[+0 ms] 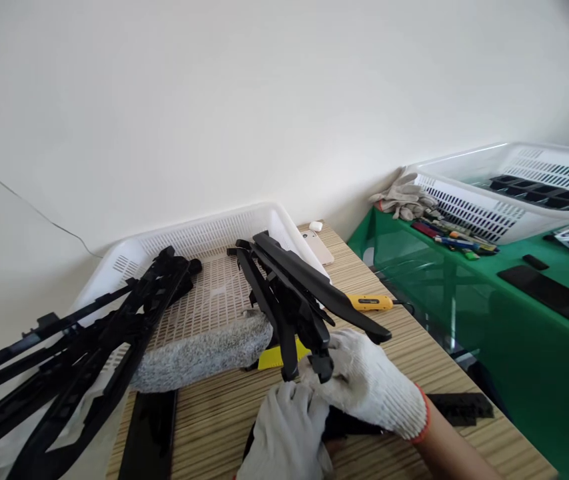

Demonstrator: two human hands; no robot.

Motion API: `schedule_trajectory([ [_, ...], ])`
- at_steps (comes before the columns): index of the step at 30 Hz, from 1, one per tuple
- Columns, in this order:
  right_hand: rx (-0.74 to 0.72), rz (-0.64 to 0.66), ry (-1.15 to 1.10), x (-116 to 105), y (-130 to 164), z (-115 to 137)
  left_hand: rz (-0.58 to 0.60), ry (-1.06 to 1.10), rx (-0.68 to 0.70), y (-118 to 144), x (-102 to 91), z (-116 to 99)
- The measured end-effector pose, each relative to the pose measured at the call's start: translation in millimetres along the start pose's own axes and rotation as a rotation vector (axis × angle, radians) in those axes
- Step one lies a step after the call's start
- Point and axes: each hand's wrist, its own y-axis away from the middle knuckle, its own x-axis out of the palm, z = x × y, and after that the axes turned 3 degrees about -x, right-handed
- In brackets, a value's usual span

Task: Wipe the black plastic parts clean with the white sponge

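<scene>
Right hand, white knit glove w/ red cuff, fingers curled down around the near end of a black plastic frame part; grip looks closed on it, thumb side hidden. Left hand, same type of glove, low in view just beside the right one, fingers bent over the lower end of the same part or the dark piece under it; can't tell which, and can't tell how tight the hold is. Frame part stands tilted, near end at the hands above the wooden-striped table, far end rising up and back over the rim of a white perforated basket. Yellow strip lies on the table just behind the hands, partly covered by the frame. Grey fuzzy pad hangs over the basket's front edge, to the left of the hands. More black frames stacked slantwise on the left, leaning out of the basket. Flat black panel on the table near the left edge. Yellow-handled tool on the table behind the right hand, apart from it. Phone near the wall. Green table at right w/ second white basket, spare gloves, row of pens/knives.
</scene>
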Motion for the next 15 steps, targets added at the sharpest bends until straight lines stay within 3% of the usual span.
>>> schedule_trajectory([
  [3, 0.094, 0.077, 0.061, -14.0, 10.7, -4.9, 0.116, 0.035, 0.039, -7.3, -17.8, 2.2],
  [6, 0.231, 0.098, 0.103, -28.2, 26.9, -9.4, 0.113, 0.022, 0.035, -11.0, -16.4, 4.2],
  [10, 0.326, -0.047, 0.146, -30.5, 43.6, -15.1, -0.050, -0.003, 0.078, -12.5, 7.4, 8.6],
  [15, 0.315, -0.111, 0.281, -11.2, 38.2, -12.4, -0.346, -0.086, 0.015, -15.0, 30.7, 6.0],
])
